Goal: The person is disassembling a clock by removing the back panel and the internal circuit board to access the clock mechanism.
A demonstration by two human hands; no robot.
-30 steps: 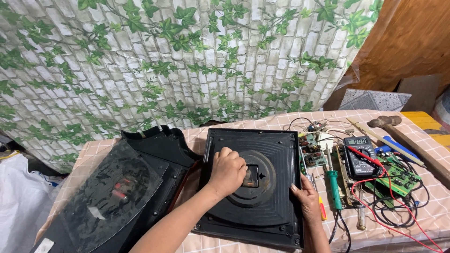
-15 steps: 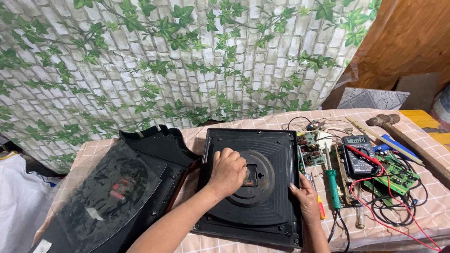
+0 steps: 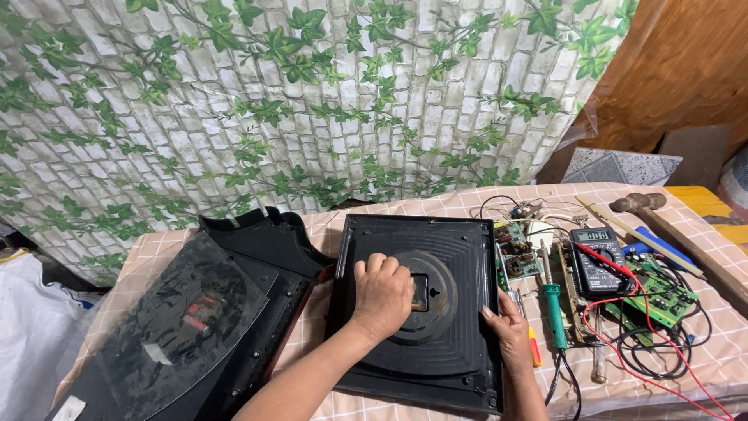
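Hands rest on a black square base panel [image 3: 436,312] that lies flat near the middle of the bench [image 3: 701,366], its ribbed underside up. The left hand [image 3: 382,296] is curled over the round raised centre of the panel, fingers bent down onto the small square opening there; whether it pinches anything underneath cannot be told. The right hand [image 3: 510,335] lies flat and pressed against the panel's right edge, steadying it. Just left of the panel, a black housing with a dusty glass top [image 3: 187,327] leans over the bench's left edge. Toward the right edge sit a green-handled soldering iron [image 3: 553,312], a multimeter [image 3: 596,249] with red and black leads, a small circuit board [image 3: 518,249], a larger green circuit board [image 3: 662,292], and a hammer [image 3: 639,204] near the far right corner. The step in hand looks like working the hub at the panel's centre; a next move would likely call for firm bracing from the right hand while the left turns or presses.
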